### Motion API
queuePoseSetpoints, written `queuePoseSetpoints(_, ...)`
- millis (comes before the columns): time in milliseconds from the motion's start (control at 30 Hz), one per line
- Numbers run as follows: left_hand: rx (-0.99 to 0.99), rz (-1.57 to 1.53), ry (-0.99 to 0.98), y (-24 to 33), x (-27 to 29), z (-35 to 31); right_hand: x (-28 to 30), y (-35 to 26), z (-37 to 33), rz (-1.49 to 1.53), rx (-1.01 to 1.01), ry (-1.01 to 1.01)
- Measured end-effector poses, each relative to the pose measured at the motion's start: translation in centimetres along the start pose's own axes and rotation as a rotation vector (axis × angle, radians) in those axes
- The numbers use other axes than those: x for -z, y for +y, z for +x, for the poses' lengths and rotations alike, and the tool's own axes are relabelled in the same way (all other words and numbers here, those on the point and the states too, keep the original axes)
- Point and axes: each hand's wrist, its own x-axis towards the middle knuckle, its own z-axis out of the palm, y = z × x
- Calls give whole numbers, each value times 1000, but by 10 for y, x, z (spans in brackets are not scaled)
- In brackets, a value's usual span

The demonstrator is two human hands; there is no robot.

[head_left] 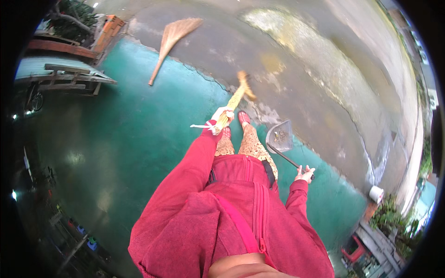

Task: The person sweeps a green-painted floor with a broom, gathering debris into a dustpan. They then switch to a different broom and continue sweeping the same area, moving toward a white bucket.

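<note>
My left hand (223, 114) is wrapped round the thick yellow handle of a broom (235, 98). A white tie hangs from the handle's near end, and the brown bristle end, smeared by motion, is over the edge of the green floor. Lower and to the right, my right hand (304, 175) grips the dark stick handle of a grey dustpan (288, 144). The dustpan rests on the floor to the right of my feet, with small brown debris inside. A second straw broom (172, 41) lies apart at the far left, out of reach of both hands.
I stand on a smooth green floor (125, 125) that meets wet, cracked grey concrete (320, 111) along a rough edge. At the right are a white bucket (376, 194) and plants (394, 215). Wooden benches (69, 78) stand at the left.
</note>
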Motion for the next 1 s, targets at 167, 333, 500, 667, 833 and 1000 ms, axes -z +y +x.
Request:
queuePoseSetpoints(167, -1, -59, -189, 7, -76, -20, -113, 13, 33, 56, 12, -32)
queuePoseSetpoints(333, -69, -74, 72, 4, -130, -54, -211, 35, 72, -19, -108, -23)
queuePoseSetpoints(500, -326, -283, 116, -2, -124, -93, -271, 68, 159, -171, -74, -121)
queuePoseSetpoints(667, -633, -758, 75, 6, -97, -185, -322, 85, 194, -357, -41, -243)
queuePoseSetpoints(833, -1041, -883, 57, -14, -20, -284, -356, 105, 197, -527, -170, -396)
queuePoseSetpoints(1000, -1610, -843, 88, -61, 34, -358, -373, 118, 199, -510, -235, -388)
